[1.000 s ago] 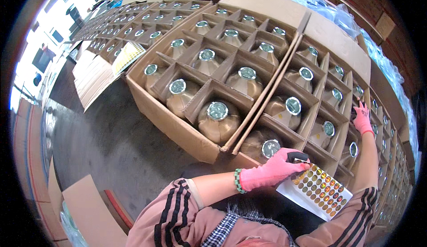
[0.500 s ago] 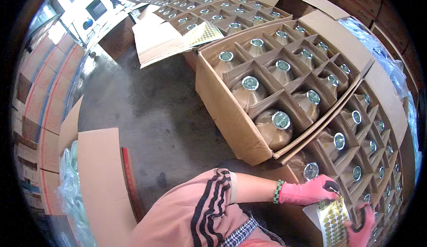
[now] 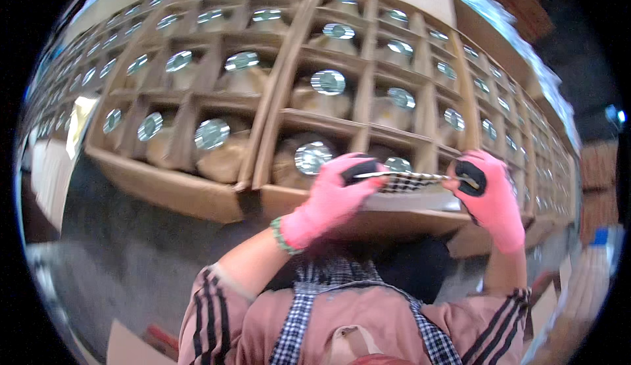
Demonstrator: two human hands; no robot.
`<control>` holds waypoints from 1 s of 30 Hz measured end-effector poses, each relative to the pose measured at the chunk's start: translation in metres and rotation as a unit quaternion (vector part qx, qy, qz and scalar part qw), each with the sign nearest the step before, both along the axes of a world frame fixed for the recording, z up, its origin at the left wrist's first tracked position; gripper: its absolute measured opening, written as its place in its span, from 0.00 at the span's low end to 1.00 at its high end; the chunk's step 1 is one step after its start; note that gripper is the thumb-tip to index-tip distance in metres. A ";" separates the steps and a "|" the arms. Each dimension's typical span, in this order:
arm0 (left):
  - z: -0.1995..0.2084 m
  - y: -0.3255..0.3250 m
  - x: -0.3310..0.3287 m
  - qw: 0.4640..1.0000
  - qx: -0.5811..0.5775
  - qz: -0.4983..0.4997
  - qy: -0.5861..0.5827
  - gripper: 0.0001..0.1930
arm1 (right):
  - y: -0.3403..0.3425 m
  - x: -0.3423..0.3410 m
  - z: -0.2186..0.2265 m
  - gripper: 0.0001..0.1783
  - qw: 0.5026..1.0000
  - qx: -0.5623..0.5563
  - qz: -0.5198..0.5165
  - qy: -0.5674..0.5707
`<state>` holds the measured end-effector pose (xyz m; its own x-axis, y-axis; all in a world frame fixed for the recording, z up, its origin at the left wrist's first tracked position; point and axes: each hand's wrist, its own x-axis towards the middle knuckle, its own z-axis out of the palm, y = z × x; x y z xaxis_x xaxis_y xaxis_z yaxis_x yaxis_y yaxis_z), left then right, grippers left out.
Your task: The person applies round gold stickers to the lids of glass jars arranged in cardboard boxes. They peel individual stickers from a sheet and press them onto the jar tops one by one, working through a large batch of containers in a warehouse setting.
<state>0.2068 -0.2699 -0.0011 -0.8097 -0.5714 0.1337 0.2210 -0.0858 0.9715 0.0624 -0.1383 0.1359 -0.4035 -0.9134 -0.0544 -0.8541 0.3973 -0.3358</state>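
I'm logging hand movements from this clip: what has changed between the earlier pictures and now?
The right hand, first reaching out over the bottles, has come back toward the body and now grips the right end of the sticker sheet, which has tipped nearly edge-on. The left hand still holds its left end; bottles remain in the divided boxes.

I record uneven light: glare whitens the glass rims (image 3: 327, 82); the floor (image 3: 154, 233) lies in shadow below the near edge of one carton (image 3: 167, 186). Motion blur softens left hand (image 3: 335, 194) and right hand (image 3: 491, 197); fisheye distortion bows outer lines toward black corners.
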 end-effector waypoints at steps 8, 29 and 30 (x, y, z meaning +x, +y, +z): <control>0.003 0.010 -0.003 1.000 0.006 -0.008 0.017 0.06 | 0.016 0.006 0.006 0.09 0.999 -0.026 -0.002 -0.023; 0.002 0.005 -0.002 0.995 0.102 -0.008 -0.016 0.07 | 0.028 -0.001 -0.004 0.14 0.949 -0.186 0.191 0.166; 0.001 0.004 -0.002 0.994 0.103 -0.011 -0.022 0.08 | 0.028 -0.001 -0.005 0.14 0.943 -0.195 0.205 0.177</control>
<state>0.2045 -0.2660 0.0001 -0.8248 -0.5651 -0.0197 0.1749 -0.2882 0.9415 0.0610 -0.1101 0.1310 0.0586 -0.9188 0.3903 -0.9948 -0.0862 -0.0536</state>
